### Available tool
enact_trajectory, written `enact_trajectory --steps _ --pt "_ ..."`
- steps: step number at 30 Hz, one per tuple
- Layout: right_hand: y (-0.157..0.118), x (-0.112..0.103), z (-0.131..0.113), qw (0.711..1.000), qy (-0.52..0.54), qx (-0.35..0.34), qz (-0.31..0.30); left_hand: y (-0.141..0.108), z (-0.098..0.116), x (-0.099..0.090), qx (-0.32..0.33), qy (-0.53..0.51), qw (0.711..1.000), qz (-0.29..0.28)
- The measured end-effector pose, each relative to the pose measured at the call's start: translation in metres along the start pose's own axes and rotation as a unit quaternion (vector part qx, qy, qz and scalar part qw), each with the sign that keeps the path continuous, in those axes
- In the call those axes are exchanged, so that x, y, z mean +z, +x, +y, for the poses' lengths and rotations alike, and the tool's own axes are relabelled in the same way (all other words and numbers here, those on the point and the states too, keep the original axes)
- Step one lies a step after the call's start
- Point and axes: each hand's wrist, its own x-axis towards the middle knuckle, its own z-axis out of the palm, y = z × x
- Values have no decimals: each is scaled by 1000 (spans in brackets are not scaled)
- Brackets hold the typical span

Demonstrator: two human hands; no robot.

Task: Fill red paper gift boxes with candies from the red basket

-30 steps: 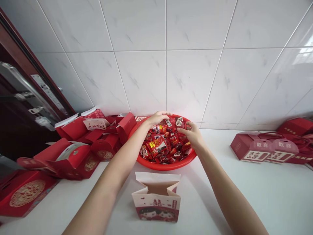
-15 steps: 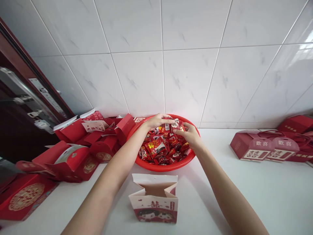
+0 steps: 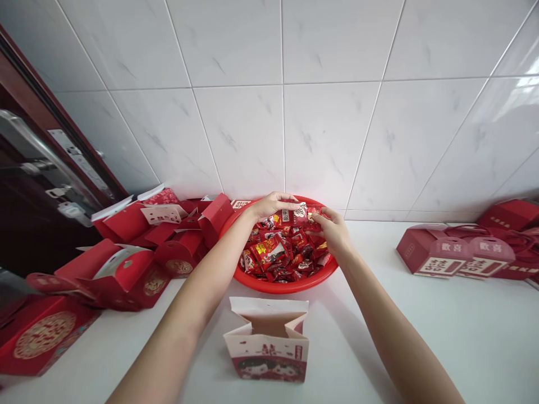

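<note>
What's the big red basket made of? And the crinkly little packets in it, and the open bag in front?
Red basket: probably plastic, since its rim is smooth, slightly shiny and one solid colour.
Little packets: shiny, wrinkled wrappers, maybe plastic film or foil; I can't tell which.
Open bag: looks like stiff paper or thin card, with printed pictures and sharply folded sides.

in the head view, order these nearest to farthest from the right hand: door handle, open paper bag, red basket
1. Red basket: the right hand is at its right side
2. Open paper bag: nearer the camera than the basket
3. Door handle: far left
</note>
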Motion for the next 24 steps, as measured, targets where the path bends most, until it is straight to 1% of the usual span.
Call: enact_trajectory --steps 3,6,9,12,15,18,21,24 --pt "-1 0 -1 1000 7 4 -24 0 -2 0 15 19 1000 0" --pt "-3 0 -2 999 2 7 -45 0 -3 0 8 46 999 4" --pt "-4 0 -2 999 1 4 -38 1 -4 0 -3 75 997 1" --pt "-4 1 -3 1000 11 3 -12 1 -3 0 -1 116 993 -2" --pt "-3 1 -4 999 33 6 18 0 -1 -1 -24 213 977 -2" --pt "-2 1 -3 998 52 4 22 -4 -3 -4 -65 305 950 -16" --pt "-2 1 -2 998 56 -1 18 -6 -8 -7 -92 337 936 -37" --pt "-2 0 -2 998 56 -7 18 -4 -13 -9 -102 357 928 -45"
